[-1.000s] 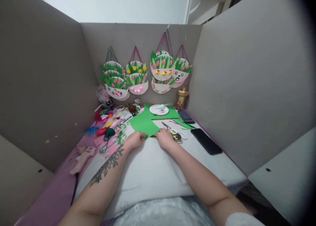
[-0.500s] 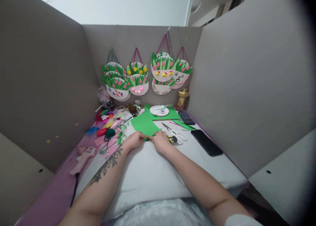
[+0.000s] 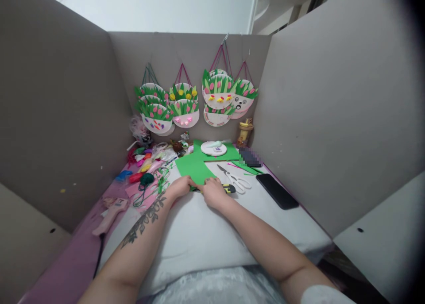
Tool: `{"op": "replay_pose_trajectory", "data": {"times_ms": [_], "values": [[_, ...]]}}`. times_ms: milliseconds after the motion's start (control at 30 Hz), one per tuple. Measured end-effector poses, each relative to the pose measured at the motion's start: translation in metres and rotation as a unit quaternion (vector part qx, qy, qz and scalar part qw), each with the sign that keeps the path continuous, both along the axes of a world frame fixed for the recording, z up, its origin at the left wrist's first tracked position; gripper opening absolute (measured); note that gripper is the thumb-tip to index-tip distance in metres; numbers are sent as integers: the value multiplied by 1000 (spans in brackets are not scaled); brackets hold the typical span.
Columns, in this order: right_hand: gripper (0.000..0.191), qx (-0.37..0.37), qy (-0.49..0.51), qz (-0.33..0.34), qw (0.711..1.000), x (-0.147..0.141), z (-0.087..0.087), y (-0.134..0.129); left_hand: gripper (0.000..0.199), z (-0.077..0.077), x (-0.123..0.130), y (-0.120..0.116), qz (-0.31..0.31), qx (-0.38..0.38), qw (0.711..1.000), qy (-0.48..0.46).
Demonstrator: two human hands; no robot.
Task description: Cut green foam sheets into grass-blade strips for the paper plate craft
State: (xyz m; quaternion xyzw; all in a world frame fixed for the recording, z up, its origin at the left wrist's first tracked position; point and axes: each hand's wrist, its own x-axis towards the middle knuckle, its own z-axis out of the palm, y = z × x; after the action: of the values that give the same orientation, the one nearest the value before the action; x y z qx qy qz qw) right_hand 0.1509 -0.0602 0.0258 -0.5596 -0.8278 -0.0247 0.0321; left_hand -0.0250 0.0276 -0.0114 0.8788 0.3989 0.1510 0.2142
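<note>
My left hand [image 3: 181, 187] and my right hand [image 3: 213, 193] meet fingertip to fingertip at the near end of a green paper sheet [image 3: 192, 167]. Both have their fingers closed in a pinch. A small bit of green paper [image 3: 193, 188] shows at my left fingertips; most of it is hidden by the fingers. Beside and partly behind my right hand lies a yellow and black utility knife [image 3: 229, 188]. White-handled scissors [image 3: 235, 179] rest just beyond it, their blades pointing away to the left.
A white paper plate [image 3: 214, 148] lies on green paper at the back. Yarn [image 3: 146, 179] and coloured craft bits crowd the left, near a pink glue gun [image 3: 111, 215]. A black phone [image 3: 277, 191] lies on the right. Decorated plate baskets [image 3: 217, 96] hang on the grey partition.
My hands have drawn slightly closer together, and the green piece between my fingertips shows less than before. The view has shifted very slightly.
</note>
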Motion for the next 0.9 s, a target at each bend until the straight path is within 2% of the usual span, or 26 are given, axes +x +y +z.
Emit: {"op": "replay_pose_trajectory", "data": {"times_ms": [133,300,400,467,567,733,900], "values": [[35,3,2,19,1000,-9,0,-4,41,-2,1,3,-19,-9,1000,-1],[33,-7,10,45,999,-14,-1,-5,40,-1,-1,5,-8,-31,999,-14],[34,-29,38,82,996,-1,-1,-1,43,3,-3,2,16,-49,998,-29],[41,-42,71,97,992,12,-1,3,44,6,-5,0,41,-58,997,-38],[59,-60,116,69,989,33,-3,9,43,8,-5,-4,72,-68,994,-44],[33,-107,174,50,978,49,-7,14,38,7,-3,-7,92,-71,992,-44],[34,-128,208,38,969,54,-5,11,38,9,-6,-7,95,-63,993,-40]]}}
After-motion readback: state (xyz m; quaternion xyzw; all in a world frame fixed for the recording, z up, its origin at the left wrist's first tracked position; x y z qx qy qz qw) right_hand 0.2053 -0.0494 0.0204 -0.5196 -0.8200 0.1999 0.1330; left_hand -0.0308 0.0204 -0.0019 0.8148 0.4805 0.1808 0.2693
